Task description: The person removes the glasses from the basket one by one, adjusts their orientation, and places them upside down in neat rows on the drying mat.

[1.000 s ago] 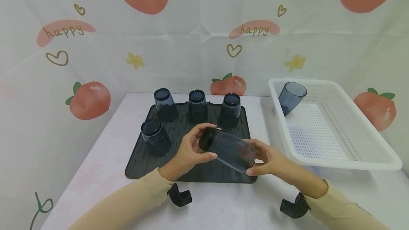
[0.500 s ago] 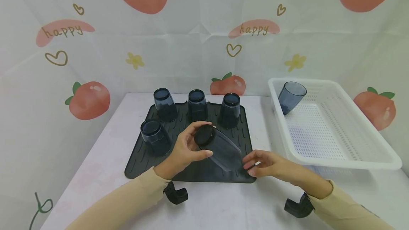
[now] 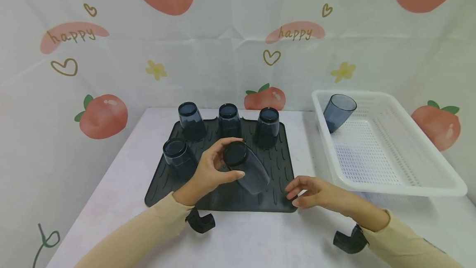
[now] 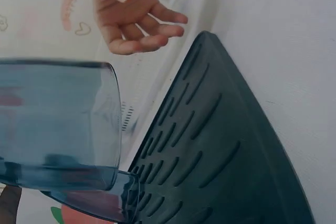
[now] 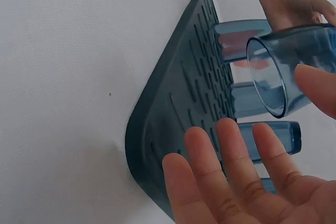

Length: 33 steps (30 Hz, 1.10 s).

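Observation:
My left hand (image 3: 213,169) grips a blue-tinted drinking glass (image 3: 252,173) near its dark base, which faces up and toward me. The glass is tilted, its open rim pointing down to the right above a black ridged drying mat (image 3: 223,204). In the left wrist view the glass (image 4: 58,119) fills the left side. My right hand (image 3: 316,193) hovers by the mat's front right corner, fingers loosely bent, holding nothing. Three glasses stand upside down along the mat's back, one of them a back-right glass (image 3: 267,129). A front-left glass (image 3: 180,158) is upside down too.
A white plastic basket (image 3: 394,135) with perforated sides and bottom stands at the right. Another blue glass (image 3: 339,113) leans in its back left corner, rim up. Behind the white table (image 3: 260,239) hangs a printed cloth (image 3: 208,32).
My right hand has let go of the glass and drawn back slightly to the right. With the glass, my left hand has moved left and turned its rim further downward.

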Motion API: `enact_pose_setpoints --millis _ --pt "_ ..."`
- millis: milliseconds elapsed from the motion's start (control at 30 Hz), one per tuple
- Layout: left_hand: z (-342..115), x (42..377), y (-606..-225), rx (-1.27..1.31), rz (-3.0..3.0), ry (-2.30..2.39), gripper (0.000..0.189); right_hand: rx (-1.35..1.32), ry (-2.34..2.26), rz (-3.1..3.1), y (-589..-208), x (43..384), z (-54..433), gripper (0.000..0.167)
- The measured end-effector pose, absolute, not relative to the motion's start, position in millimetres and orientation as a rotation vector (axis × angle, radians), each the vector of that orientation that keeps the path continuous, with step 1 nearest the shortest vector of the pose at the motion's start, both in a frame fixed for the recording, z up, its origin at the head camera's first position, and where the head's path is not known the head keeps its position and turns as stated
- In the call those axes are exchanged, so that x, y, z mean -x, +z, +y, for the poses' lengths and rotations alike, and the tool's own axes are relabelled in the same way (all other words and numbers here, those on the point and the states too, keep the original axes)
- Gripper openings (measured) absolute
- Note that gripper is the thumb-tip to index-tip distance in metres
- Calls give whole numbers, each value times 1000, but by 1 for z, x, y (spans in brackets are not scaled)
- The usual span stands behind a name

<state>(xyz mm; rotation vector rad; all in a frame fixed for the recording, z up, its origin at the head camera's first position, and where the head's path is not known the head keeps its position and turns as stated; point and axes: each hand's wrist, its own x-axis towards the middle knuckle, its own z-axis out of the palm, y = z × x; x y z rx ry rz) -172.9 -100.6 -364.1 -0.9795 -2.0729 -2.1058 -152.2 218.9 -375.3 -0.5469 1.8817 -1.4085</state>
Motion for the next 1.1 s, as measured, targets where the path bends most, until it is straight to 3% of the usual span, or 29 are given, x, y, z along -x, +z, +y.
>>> enact_pose_setpoints --millis 367,1100 --pt "-108 179 -357 649 -2159 -2051 70 522 -1429 1861 -375 151 219 46" --pt "-120 178 -351 377 -2236 -2005 73 498 -1487 1805 -382 151 214 48"
